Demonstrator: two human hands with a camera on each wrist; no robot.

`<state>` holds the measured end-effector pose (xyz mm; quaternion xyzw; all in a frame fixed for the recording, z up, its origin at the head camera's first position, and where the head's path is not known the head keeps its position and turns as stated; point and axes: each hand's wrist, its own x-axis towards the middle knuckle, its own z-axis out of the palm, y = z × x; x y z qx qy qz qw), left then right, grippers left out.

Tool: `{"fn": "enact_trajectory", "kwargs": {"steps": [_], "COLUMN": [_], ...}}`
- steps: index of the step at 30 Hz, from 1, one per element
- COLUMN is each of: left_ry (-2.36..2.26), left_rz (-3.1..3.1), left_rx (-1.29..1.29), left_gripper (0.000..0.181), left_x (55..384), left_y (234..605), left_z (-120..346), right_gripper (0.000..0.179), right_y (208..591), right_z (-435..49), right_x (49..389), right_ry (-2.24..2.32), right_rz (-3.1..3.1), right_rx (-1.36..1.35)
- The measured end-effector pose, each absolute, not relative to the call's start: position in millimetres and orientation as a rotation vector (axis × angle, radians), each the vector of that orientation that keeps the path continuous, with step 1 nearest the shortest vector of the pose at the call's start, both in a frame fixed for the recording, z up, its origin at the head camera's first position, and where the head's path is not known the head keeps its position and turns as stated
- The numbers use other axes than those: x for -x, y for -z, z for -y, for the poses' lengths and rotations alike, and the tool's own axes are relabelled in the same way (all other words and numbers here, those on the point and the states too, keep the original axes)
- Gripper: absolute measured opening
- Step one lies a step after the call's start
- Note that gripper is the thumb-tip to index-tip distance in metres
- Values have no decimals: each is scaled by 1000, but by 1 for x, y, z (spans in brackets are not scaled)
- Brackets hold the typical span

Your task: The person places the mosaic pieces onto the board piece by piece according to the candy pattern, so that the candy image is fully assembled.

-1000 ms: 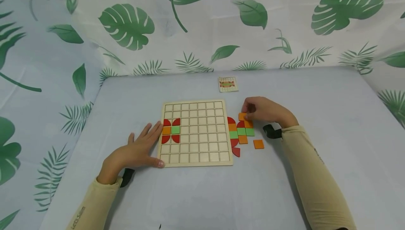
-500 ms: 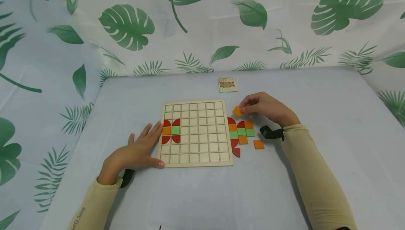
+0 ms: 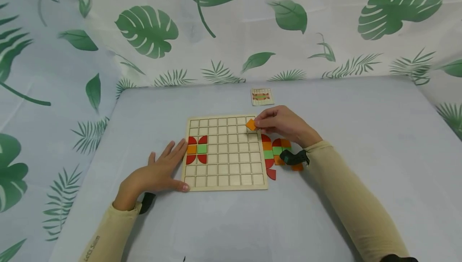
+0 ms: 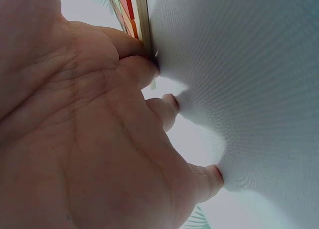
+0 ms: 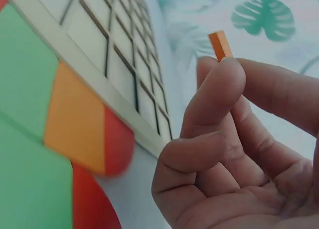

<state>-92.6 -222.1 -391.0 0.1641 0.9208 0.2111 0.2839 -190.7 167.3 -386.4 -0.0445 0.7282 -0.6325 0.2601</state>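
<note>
My right hand (image 3: 283, 125) pinches an orange square tile (image 3: 251, 124) between thumb and fingertips, over the upper right corner of a wooden grid board (image 3: 223, 176). The right wrist view shows the tile (image 5: 221, 45) edge-on, raised above the tabletop. Fingers spread, my left hand (image 3: 155, 176) rests at the board's left edge, its thumb on the lower left corner. At the board's left side, red quarter-round tiles (image 3: 203, 159) sit above and below an orange tile (image 3: 192, 149) and a green tile (image 3: 202, 148). In the left wrist view, the fingertips touch the table beside the board's edge.
Loose red, orange and green tiles (image 3: 268, 154) lie against the board's right edge, partly hidden by the right wrist camera (image 3: 294, 158). A small pattern card (image 3: 262, 97) lies behind the board. Leaf-printed cloth (image 3: 231, 25) stands behind the table.
My right hand has lifted the orange tile from the loose pile and carried it left over the board. The left hand has kept its place.
</note>
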Motion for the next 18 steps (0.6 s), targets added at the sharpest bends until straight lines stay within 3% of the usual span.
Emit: {"fn": "enact_trajectory", "kwargs": {"steps": [18], "left_ry": [-585], "left_rz": [-2466], "left_rx": [-444], "left_gripper": [130], "left_x": [92], "left_y": [388], "left_z": [221], "right_gripper": [17], "right_y": [380], "right_z": [-113], "right_x": [201], "right_ry": [1569], "right_rz": [-2005], "right_rx": [314]}}
